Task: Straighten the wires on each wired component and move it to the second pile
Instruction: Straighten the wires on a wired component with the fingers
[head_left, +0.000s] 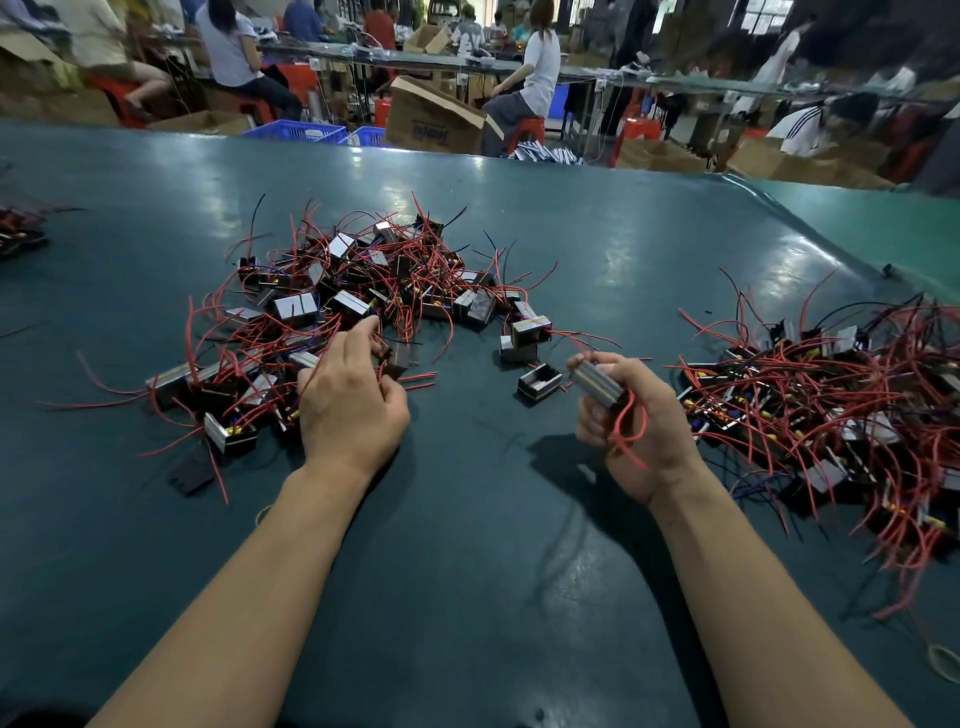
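Two hands busy at once: right hand (631, 415) curled round one wired component (597, 384), grey laminated side up, red wires (626, 431) looping down across the palm and still bent. Left hand (353, 400) reaching into the near edge of the unsorted pile (353, 301), fingers (363, 330) curled and pinching at a small dark piece (397, 359) and some red leads; can't tell whether gripped properly or just being teased loose.

Outward from there: a couple of loose pieces (540, 384) lying between the hands on the green table (467, 571), unsorted heap spread over the middle toward the far edge, second pile (831, 405) stacked up along the right edge, near the right hand. Another small clump (18, 234) way off at the left edge. Other people and cardboard boxes (436, 119) beyond the far edge, blurry.

Probably mid-step, with the held piece not straightened yet and the next one already being fished out.

Stuff that could go sideways:
- pulling that dark piece out by its leads, dragging tangled neighbours along and scattering the heap
- dropping the held one onto the right pile with wires still looped, so extra tangling there
- loose pieces in the middle getting swept into the wrong heap by a forearm
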